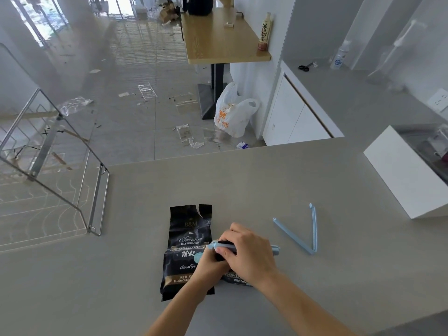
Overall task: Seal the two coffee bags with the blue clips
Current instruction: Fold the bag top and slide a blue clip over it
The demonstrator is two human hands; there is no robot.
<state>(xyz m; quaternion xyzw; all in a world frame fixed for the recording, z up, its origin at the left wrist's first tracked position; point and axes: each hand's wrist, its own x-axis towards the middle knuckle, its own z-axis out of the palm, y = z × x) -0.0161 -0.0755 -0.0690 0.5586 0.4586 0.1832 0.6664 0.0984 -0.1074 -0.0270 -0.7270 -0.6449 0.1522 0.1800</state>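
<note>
A black coffee bag [188, 251] lies flat near the counter's [266, 180] front edge, its torn top pointing toward the far edge. Just beside it the second bag [236, 281] is mostly hidden under the hands. The right hand [249, 253] is pinched shut on a blue clip [275, 251] across that bag; the left hand [208, 264] presses beneath it — its grip cannot be told. A second blue clip [311, 235] lies spread open in a V to the right, apart, with bare counter around it. A white box [402, 175] sits at the right edge, a wire rack [55, 151] at the left.

Two coffee bags [188, 251] lay side by side on the counter [242, 180]. Open clip [306, 230] at 3 o'clock; wire rack [55, 166] at 10 o'clock.
</note>
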